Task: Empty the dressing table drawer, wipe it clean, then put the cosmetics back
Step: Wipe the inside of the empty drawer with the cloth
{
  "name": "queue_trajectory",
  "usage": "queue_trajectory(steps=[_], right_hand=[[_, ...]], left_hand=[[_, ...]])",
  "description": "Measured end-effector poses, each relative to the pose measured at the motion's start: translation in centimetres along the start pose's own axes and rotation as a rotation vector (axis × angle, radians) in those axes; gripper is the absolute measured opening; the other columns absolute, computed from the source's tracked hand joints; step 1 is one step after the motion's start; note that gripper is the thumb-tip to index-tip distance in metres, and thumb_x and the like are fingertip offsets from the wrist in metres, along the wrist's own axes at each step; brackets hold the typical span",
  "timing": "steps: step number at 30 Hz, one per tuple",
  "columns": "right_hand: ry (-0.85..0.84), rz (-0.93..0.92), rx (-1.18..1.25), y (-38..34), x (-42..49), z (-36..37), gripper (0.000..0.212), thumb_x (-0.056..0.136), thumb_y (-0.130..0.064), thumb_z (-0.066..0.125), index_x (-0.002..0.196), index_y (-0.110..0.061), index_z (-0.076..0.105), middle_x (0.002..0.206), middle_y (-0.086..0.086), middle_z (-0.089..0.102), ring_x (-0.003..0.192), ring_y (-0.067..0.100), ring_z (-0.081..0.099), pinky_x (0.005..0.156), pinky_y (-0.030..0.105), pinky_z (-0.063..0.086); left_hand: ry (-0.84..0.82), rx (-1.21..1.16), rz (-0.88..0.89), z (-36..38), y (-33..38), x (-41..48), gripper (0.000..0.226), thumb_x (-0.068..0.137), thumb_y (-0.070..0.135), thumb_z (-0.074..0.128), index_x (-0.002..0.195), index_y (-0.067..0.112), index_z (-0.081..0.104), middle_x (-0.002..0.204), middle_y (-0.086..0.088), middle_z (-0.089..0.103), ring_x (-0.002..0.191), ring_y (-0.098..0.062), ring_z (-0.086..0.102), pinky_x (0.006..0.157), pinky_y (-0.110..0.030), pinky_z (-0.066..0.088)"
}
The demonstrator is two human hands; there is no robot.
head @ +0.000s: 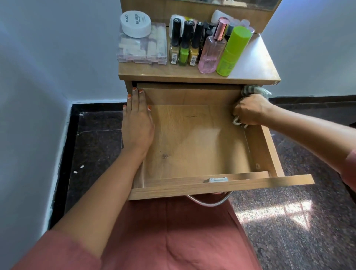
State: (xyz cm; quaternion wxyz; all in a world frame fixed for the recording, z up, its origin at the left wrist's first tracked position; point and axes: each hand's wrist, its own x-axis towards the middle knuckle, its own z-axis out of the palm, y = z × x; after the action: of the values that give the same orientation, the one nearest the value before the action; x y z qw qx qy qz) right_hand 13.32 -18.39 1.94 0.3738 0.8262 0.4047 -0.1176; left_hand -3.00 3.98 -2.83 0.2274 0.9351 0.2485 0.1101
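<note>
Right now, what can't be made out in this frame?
Head view:
- cloth: mostly bunched inside the right hand, so its full size is hidden.
- back bottles: hidden behind the nail polishes and perfume.
- mirror: cut off by the top edge.
- handle: partly hidden under the drawer front.
- polish labels: too small to read.

My left hand (137, 127) lies on the left edge of the drawer (192, 138). My right hand (248, 110) holds a cloth (248, 90) at its back right corner. On the table top (256, 57) behind, a jar (135, 24) sits on a box (142, 48), left of the nail polish bottles (184, 42).
</note>
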Motion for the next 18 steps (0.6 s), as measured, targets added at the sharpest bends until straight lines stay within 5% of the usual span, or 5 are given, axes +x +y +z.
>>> queue_trajectory(steps=[5, 11, 18], right_hand=[[0.043, 0.010, 0.012, 0.1, 0.9, 2.1, 0.018, 0.085, -0.007, 0.046, 0.077, -0.020, 0.056, 0.099, 0.003, 0.070, 0.095, 0.021, 0.064, 0.075, 0.029, 0.052], [0.022, -0.110, -0.032, -1.7, -2.4, 2.4, 0.026, 0.089, -0.020, 0.044, 0.108, -0.017, 0.061, 0.116, -0.001, 0.062, 0.108, 0.019, 0.059, 0.089, 0.033, 0.050], [-0.229, -0.177, 0.089, -5.2, -8.8, 1.1, 0.027, 0.088, -0.018, 0.040, 0.108, -0.012, 0.057, 0.112, 0.000, 0.063, 0.103, 0.019, 0.062, 0.081, 0.031, 0.050]], left_hand=[[0.007, 0.012, 0.005, 0.0, -0.1, 0.0, 0.047, 0.101, 0.015, 0.022, 0.146, 0.007, 0.014, 0.156, -0.011, 0.010, 0.145, -0.024, 0.007, 0.119, -0.037, 0.007], [-0.001, 0.014, 0.004, 0.0, -0.1, 0.0, 0.046, 0.101, 0.016, 0.020, 0.146, 0.007, 0.013, 0.156, -0.010, 0.010, 0.145, -0.024, 0.006, 0.119, -0.036, 0.007], [-0.007, 0.008, 0.001, 0.0, -0.1, -0.1, 0.047, 0.101, 0.016, 0.020, 0.146, 0.007, 0.012, 0.156, -0.011, 0.009, 0.145, -0.024, 0.006, 0.119, -0.036, 0.006]])
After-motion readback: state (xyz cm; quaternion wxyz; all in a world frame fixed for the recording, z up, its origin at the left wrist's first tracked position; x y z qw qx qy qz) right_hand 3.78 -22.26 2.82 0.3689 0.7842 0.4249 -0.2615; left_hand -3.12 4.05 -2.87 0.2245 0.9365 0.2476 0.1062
